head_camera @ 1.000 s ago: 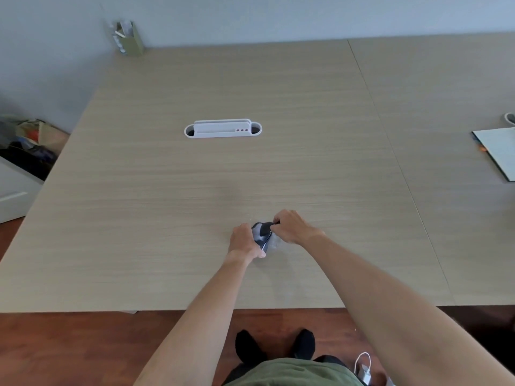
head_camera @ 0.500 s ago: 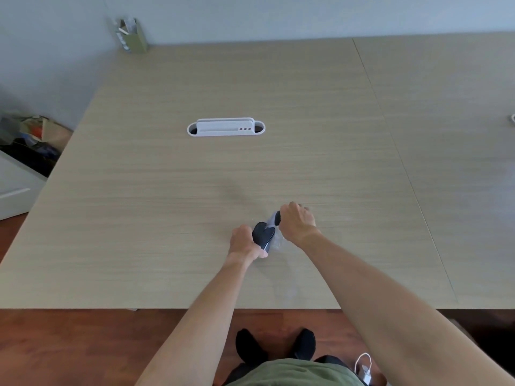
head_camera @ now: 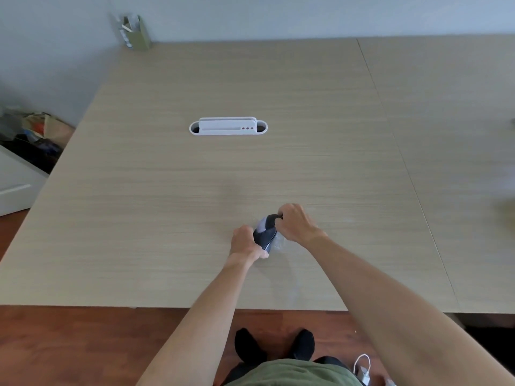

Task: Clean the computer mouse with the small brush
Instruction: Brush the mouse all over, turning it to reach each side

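Note:
A dark computer mouse (head_camera: 264, 235) is tilted up on its side on the wooden table (head_camera: 167, 207), near the front edge. My left hand (head_camera: 245, 243) grips its left side and rear. My right hand (head_camera: 295, 224) is closed at the mouse's far end, holding a small dark brush (head_camera: 274, 217) whose tip rests on the mouse's upper part. Most of the brush is hidden inside my fist. Something pale and translucent (head_camera: 278, 243) lies under the mouse's right side; I cannot tell what it is.
A white cable-port insert (head_camera: 228, 126) is set in the table's middle. A green holder (head_camera: 136, 33) with items stands at the far left corner by the wall. Clutter (head_camera: 30, 132) lies on the floor left. A white charger (head_camera: 362, 370) lies by my feet.
My right hand moved from the mouse's top to its far right side and back to the far end with the brush. The camera view shifted slightly; the paper at the right left the view.

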Motion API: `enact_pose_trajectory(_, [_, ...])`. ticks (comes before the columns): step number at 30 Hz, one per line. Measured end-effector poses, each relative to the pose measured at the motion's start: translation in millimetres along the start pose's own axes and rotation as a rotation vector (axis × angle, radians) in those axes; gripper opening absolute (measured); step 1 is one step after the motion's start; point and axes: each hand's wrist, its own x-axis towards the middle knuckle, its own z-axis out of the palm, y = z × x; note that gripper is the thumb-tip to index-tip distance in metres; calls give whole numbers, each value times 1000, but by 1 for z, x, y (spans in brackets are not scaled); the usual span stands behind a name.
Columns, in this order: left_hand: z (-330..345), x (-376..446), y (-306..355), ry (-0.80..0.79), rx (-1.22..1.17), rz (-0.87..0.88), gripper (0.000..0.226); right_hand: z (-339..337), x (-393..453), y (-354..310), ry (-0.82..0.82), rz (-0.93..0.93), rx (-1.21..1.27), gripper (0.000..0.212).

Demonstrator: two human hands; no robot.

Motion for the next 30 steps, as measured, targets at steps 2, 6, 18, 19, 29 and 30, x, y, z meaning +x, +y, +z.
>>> enact_pose_trajectory(2, [0, 0, 0, -1, 1, 4, 47, 1, -1, 1, -78, 9, 13, 14])
enact_pose_trajectory(6, [-2, -3, 2, -11, 19, 5, 45, -4, -8, 7, 90, 47, -211, 21])
enact_pose_trajectory(18, [-10, -6, 8, -16, 11, 18, 49, -5, -10, 17, 122, 104, -87, 20])
enact_pose_trajectory(19, [-10, -6, 8, -15, 19, 19, 52, -5, -10, 16, 140, 95, -37, 18])
enact_pose_trajectory(29, [-14, 2, 5, -26, 135, 106, 40, -8, -9, 21, 124, 83, -135, 19])
enact_pose_trajectory(30, [-14, 3, 4, -22, 139, 120, 42, -9, -8, 21, 115, 89, -61, 16])
